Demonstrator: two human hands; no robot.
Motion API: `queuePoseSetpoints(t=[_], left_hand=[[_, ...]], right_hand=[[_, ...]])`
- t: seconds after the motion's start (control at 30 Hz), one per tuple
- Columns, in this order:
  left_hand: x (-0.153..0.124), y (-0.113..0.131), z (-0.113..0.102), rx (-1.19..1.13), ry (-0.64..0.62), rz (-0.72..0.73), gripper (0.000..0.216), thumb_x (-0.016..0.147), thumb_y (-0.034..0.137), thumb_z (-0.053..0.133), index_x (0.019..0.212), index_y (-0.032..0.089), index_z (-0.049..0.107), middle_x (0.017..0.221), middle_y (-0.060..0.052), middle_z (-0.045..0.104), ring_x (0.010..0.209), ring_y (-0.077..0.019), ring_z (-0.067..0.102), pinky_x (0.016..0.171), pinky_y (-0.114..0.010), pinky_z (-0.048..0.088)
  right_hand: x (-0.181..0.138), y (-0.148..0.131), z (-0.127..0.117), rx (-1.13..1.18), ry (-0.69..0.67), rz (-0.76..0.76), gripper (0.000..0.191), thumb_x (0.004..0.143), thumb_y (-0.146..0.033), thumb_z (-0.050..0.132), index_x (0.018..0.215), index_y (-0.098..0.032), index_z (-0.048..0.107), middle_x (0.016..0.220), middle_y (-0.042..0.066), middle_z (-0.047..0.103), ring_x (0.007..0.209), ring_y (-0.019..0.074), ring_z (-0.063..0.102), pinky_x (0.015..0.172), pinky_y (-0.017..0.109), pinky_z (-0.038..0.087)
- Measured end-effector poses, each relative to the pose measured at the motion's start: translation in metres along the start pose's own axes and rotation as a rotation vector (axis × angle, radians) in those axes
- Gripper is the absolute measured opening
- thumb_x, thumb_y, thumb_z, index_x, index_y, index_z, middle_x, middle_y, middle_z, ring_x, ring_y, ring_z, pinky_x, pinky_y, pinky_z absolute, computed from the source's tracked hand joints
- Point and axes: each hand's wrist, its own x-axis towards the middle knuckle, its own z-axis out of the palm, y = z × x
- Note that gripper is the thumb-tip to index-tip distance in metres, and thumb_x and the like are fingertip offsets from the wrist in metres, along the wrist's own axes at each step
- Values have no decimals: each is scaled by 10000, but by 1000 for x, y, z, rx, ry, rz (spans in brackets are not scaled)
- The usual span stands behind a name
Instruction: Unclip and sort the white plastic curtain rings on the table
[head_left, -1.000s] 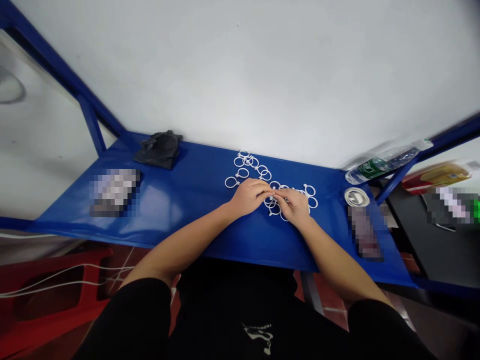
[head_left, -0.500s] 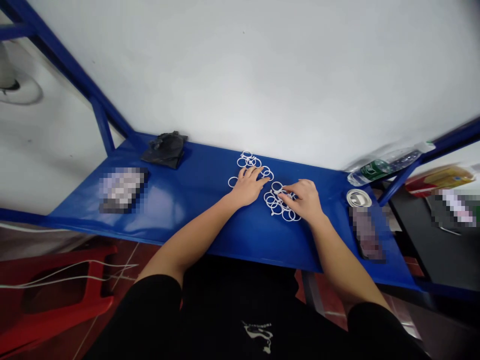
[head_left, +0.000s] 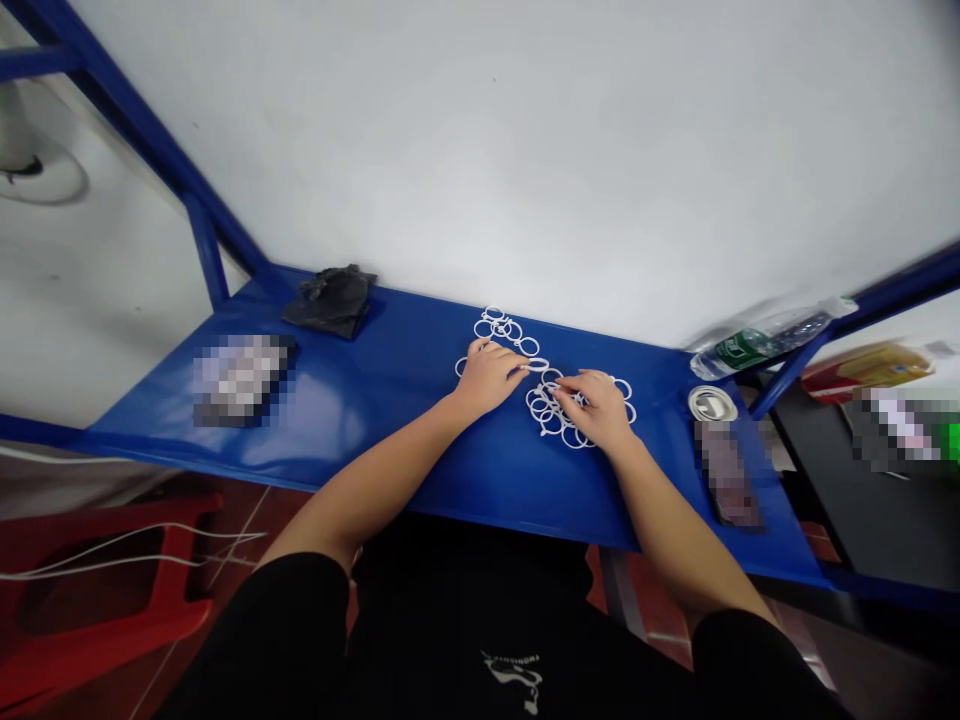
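Blue tabletop: a glossy surface, by which light is reflected in the left part.
Back left: a crumpled black bag is laid near the rear edge.
Left end: a pixelated item, dark along its edge, is placed nearer the front than the bag.
Back middle: a small group of white rings is spread, some overlapped.
Right of middle: a larger pile of white rings is heaped, partly hidden.
Back right: a clear bottle with a green label is laid on its side.
Right end: a white coil is set just beside a pixelated dark item.
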Motion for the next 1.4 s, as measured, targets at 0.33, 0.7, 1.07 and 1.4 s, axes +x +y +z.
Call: queuePoseSetpoints(t=[0.33,0.7,1.07,1.4], left_hand=[[-11,31,-4,-535,-61,4,171,942,269,746,1101,262,810,1011,-32,814,908,-170,749,859,-341,596],[-11,22,2,-204,101,328,264,1055,425,599,1089,252,794,976,-25,823,884,-164,731,825,-345,513],[-11,21,-3,-127,-2,320,297,1063,454,555,1062,293,804,989,-14,825,904,-175,732,868,-368,512],[-12,19,-4,-141,-45,359,307,1066,424,551,991,253,795,975,-39,821,896,-180,739,824,-357,520]], right_hand=[[4,-15,4,-15,116,-49,76,992,-218,686,1061,-229,715,950,54,815,822,203,766,746,341,585],[3,-20,1,1,111,-45,148,998,-217,675,1127,-240,744,976,58,819,848,194,777,739,325,620],[2,-24,0,93,49,73,162,1014,-292,618,1054,-260,772,917,65,805,822,221,763,729,373,632],[5,-29,-3,186,21,85,126,1021,-275,605,944,-245,700,842,45,761,749,195,717,679,348,603]])
